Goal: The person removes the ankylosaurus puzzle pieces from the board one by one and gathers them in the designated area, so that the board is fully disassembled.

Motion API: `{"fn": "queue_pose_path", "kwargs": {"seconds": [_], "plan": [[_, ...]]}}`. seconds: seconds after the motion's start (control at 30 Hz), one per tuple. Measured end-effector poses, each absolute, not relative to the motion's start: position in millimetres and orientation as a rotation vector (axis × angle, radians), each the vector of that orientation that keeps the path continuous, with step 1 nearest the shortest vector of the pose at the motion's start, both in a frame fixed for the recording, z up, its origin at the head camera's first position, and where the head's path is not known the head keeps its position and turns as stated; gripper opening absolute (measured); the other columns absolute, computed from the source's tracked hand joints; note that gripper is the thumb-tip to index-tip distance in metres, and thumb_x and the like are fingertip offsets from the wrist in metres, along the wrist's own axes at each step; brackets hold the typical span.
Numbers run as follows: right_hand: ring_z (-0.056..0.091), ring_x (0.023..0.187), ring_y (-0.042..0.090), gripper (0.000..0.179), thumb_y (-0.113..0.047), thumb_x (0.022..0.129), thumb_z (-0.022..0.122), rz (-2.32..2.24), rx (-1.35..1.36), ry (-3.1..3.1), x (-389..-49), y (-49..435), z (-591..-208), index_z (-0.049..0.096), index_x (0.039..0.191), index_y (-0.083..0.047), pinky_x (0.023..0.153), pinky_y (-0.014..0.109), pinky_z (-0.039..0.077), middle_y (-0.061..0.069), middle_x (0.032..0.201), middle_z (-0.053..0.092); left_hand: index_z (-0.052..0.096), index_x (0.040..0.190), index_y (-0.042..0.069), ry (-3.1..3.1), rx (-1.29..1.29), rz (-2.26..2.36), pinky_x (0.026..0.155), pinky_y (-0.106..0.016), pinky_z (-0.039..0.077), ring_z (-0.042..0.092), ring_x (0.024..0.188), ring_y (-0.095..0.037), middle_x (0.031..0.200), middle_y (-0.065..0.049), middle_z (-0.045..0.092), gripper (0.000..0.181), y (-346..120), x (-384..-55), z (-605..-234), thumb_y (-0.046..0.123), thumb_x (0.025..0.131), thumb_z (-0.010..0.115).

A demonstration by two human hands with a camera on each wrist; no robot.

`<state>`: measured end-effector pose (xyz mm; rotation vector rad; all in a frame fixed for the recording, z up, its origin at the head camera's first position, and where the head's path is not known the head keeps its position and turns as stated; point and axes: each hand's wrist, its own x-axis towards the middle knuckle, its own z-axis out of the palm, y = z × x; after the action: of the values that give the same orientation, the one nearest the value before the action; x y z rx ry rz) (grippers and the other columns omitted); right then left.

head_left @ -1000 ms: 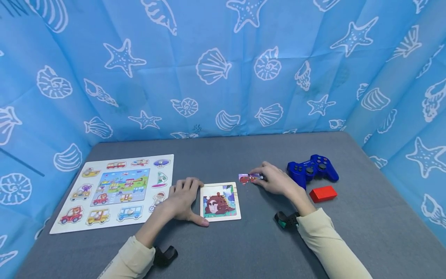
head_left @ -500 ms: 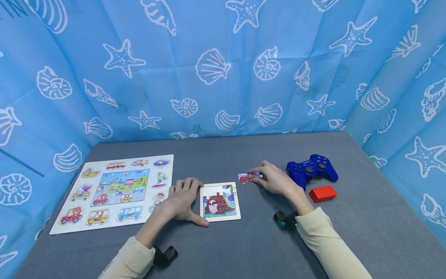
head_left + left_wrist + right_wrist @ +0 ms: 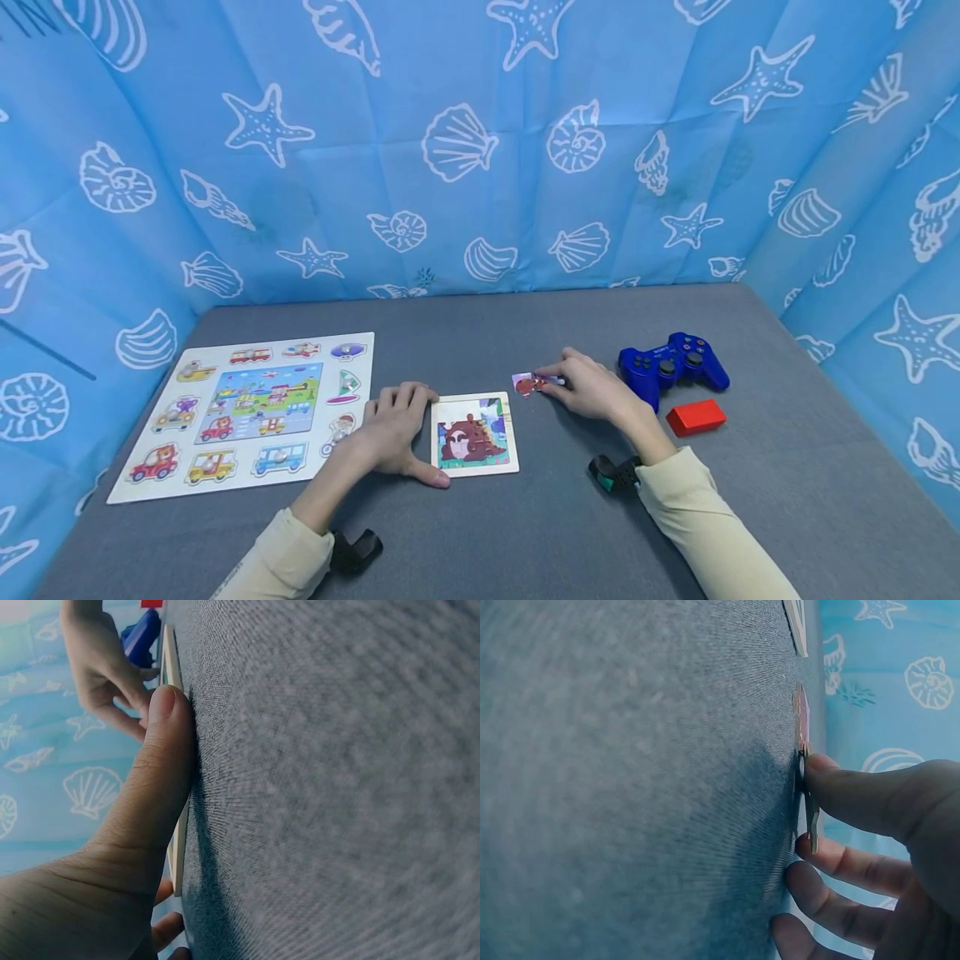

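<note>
My left hand (image 3: pixel 395 429) spans the left side of a small framed jigsaw board (image 3: pixel 512 425). Its thumb lies at the near left corner and its index fingertip at the far left corner. Brown animal pieces fill the board's lower part; bare wood shows at upper left. To the right, my right hand (image 3: pixel 588 383) pinches a flat puzzle piece (image 3: pixel 812 814) between thumb and index finger, tilted a little from the cloth. Its outer part is covered by the fingers in the head view. Right up against it lies a pink-purple puzzle piece with a red-brown figure (image 3: pixel 524 384).
A large vehicle peg puzzle (image 3: pixel 255 417) lies at the left. Beyond my right wrist are a blue game controller (image 3: pixel 672 365) and a red block (image 3: pixel 696 417). A blue seashell curtain (image 3: pixel 480 217) hangs along the back and sides of the grey table (image 3: pixel 517 542).
The right fingers have shifted very slightly left with the pinched piece, and its dark outer end is now hidden behind them. My left hand and the board have stayed put.
</note>
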<state>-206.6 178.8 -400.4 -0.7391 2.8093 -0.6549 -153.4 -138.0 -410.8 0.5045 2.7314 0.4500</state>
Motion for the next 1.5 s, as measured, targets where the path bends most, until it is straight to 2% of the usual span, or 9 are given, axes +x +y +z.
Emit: {"fn": "queue_pose_path", "kwargs": {"seconds": [0.53,0.8,0.97,1.27,1.5], "plan": [[0.047,0.079,0.017,0.032,-0.016,0.098,0.068,-0.625,-0.713,2.861,-207.8,178.9,-402.9,0.07,0.129,-0.008,0.065,0.029,0.036,0.012,0.102,0.059,0.037,0.148,0.014,2.733,0.517,0.445,0.106,-0.062,0.032,0.034,0.137,-0.044,0.153,-0.016,0.035,0.112,-139.8,-153.3,-414.1,0.066,0.063,0.09],[0.05,0.097,0.025,0.036,-0.018,0.096,0.071,-0.607,-0.682,2.869,-207.5,170.9,-401.6,0.07,0.131,-0.011,0.075,0.036,0.042,0.014,0.114,0.061,0.037,0.147,0.014,2.741,0.53,0.441,0.107,-0.064,0.031,0.034,0.137,-0.043,0.153,-0.015,0.036,0.114,-140.7,-154.3,-417.2,0.07,0.062,0.088],[0.049,0.098,0.025,0.037,-0.025,0.096,0.073,-0.57,-0.697,2.87,-208.3,165.7,-403.0,0.07,0.131,-0.013,0.073,0.033,0.04,0.014,0.115,0.061,0.037,0.148,0.016,2.754,0.523,0.441,0.108,-0.064,0.031,0.033,0.139,-0.043,0.154,-0.015,0.035,0.114,-140.9,-155.2,-422.2,0.068,0.061,0.089],[0.049,0.093,0.022,0.034,-0.024,0.096,0.073,-0.555,-0.683,2.87,-208.0,162.3,-404.3,0.072,0.128,-0.013,0.07,0.032,0.039,0.01,0.108,0.06,0.037,0.148,0.018,2.755,0.506,0.448,0.108,-0.064,0.031,0.033,0.139,-0.043,0.154,-0.015,0.035,0.114,-141.0,-156.8,-425.0,0.068,0.06,0.09],[0.053,0.098,0.027,0.039,-0.028,0.095,0.074,-0.574,-0.66,2.884,-209.3,172.5,-400.9,0.07,0.13,-0.012,0.077,0.042,0.046,0.013,0.111,0.062,0.036,0.149,0.017,2.758,0.51,0.461,0.108,-0.064,0.03,0.033,0.139,-0.043,0.154,-0.015,0.034,0.114,-141.4,-156.3,-424.6,0.068,0.061,0.09]]}}
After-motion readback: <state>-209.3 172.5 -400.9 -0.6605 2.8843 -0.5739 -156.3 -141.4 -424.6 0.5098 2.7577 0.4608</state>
